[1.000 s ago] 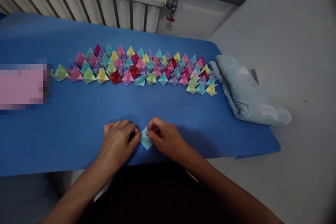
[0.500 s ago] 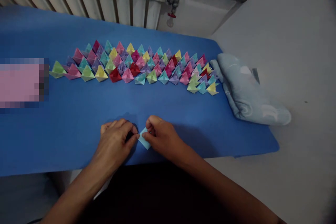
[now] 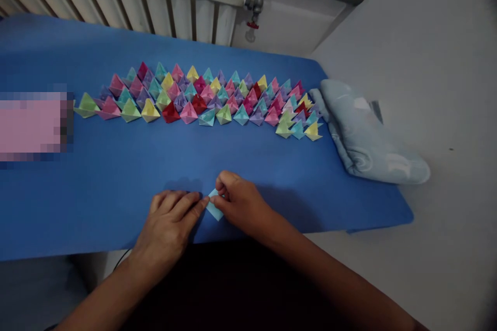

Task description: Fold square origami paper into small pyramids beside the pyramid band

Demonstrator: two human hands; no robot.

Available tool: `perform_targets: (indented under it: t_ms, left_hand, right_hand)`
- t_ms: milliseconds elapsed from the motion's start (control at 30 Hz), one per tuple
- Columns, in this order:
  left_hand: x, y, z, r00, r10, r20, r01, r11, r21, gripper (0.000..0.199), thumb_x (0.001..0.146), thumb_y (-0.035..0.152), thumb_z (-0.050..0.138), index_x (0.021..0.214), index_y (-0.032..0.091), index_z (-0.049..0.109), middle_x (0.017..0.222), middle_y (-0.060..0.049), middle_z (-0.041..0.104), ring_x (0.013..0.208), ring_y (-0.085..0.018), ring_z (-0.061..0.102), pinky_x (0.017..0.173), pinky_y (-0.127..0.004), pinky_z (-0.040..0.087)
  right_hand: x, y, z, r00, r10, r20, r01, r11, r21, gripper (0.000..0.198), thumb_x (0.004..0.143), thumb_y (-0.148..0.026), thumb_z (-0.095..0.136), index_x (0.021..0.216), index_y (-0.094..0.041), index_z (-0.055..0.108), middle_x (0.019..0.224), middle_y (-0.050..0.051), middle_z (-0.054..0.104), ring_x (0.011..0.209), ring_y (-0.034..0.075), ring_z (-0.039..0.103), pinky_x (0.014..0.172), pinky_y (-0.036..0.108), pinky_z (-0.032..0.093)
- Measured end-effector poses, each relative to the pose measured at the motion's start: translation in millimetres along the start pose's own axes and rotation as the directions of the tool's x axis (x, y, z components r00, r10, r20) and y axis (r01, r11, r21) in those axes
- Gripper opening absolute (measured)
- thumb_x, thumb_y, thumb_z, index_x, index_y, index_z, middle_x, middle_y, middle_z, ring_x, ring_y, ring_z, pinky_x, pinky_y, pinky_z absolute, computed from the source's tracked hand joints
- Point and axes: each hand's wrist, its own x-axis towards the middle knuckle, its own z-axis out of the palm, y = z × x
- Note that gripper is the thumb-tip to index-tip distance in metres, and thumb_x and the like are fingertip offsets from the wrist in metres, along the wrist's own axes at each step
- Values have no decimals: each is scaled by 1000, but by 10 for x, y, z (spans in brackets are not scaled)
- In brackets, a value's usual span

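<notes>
A small light blue piece of folding paper (image 3: 216, 211) lies near the front edge of the table, turned so its corners point up, down and to the sides. My right hand (image 3: 243, 201) is closed on its right side, fingers curled and thumb on the paper, hiding that part. At the left corner, the thumb and index fingertips of my left hand (image 3: 169, 217) press together on the paper, while the other fingers rest bent on the tabletop. Beyond my hands, several rows of folded paper boats (image 3: 223, 114) in many colours stand close together.
The blue tabletop (image 3: 116, 176) reaches back to a white radiator (image 3: 174, 15) with a red-handled valve (image 3: 252, 25). A folded grey-blue blanket (image 3: 361, 139) hangs over the right edge. At the far left is a blurred-out pink object (image 3: 29, 129).
My left hand has flattened, its fingers stretching out, and its index finger and thumb have slid slightly right onto the paper's corner. My right hand stays in place.
</notes>
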Motion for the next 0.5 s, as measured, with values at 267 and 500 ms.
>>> perform_targets:
  t_ms: [267, 500]
  left_hand:
    - [-36, -16, -17, 1000, -5, 8, 5, 1000, 28, 40, 95, 11, 38, 128, 23, 59, 115, -9, 68, 104, -28, 57, 88, -46, 39]
    - [261, 63, -164, 992, -24, 126, 20, 999, 34, 27, 93, 22, 46, 108, 22, 69, 106, -7, 69, 97, -27, 57, 84, -45, 40]
  right_hand:
    - [-90, 109, -212, 999, 39, 11, -37, 991, -128, 18, 80, -15, 61, 75, -21, 45, 71, -5, 51, 62, 11, 45, 59, 25, 29]
    - [-180, 206, -260, 998, 7, -64, -17, 987, -158, 16, 81, -15, 60, 78, -22, 46, 75, -4, 53, 67, 13, 48, 62, 26, 31]
